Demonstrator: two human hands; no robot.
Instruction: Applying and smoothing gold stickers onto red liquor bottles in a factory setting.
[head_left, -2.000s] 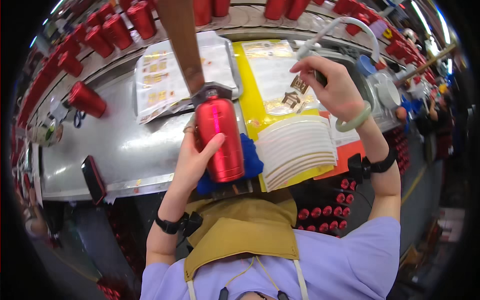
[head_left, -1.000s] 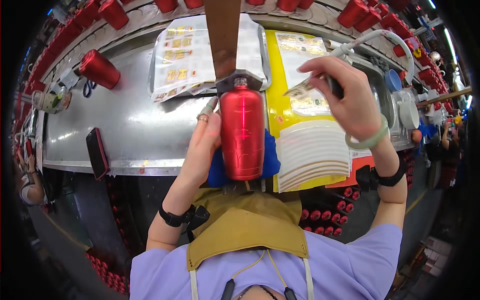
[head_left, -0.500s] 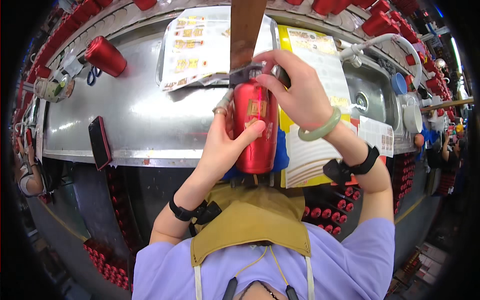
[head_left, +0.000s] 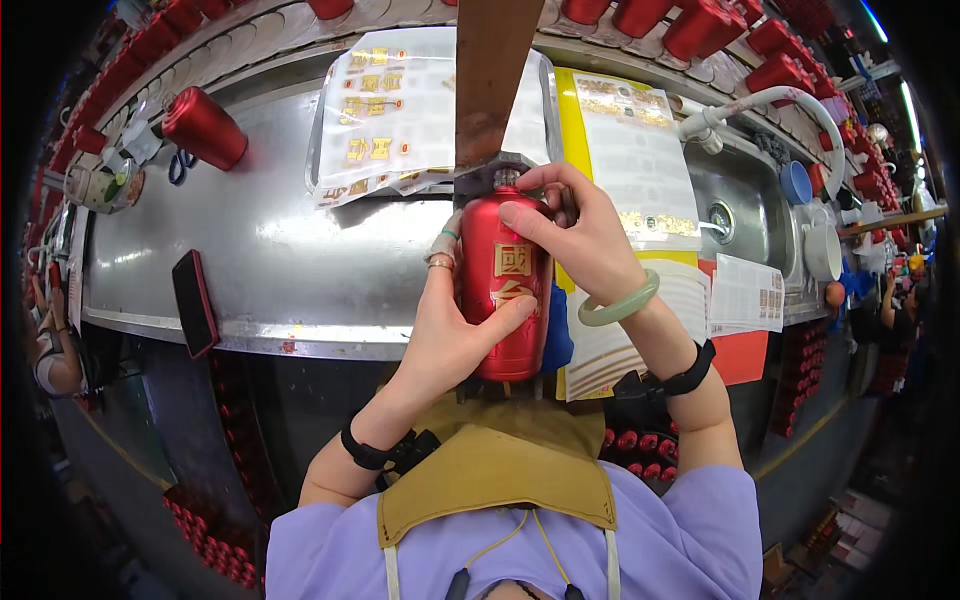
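Observation:
A glossy red bottle (head_left: 490,255) with gold characters down its front lies along my line of view, its clear, narrow neck pointing away from me. My left hand (head_left: 445,325) wraps round its left side, the thumb pressed on the lower front and a wrapped finger at the far edge. At the shoulder, my right hand (head_left: 592,235) closes on the bottle, thumb on the front and forefinger by the neck. A dark support at the foot of a brown post (head_left: 490,90) stands just beyond the neck. The underside of the bottle is hidden.
Left of the post, a sheet of gold-character decals (head_left: 370,130) lies on a metal tray. More sheets cover a yellow board (head_left: 568,130) at right, near a sink (head_left: 735,165). A phone (head_left: 194,300), scissors (head_left: 181,166) and another red bottle (head_left: 205,130) rest at left.
My right hand has come down from the neck to the bottle's shoulder. The bottle sits slightly nearer me, its gold characters now showing plainly. My left hand keeps its hold.

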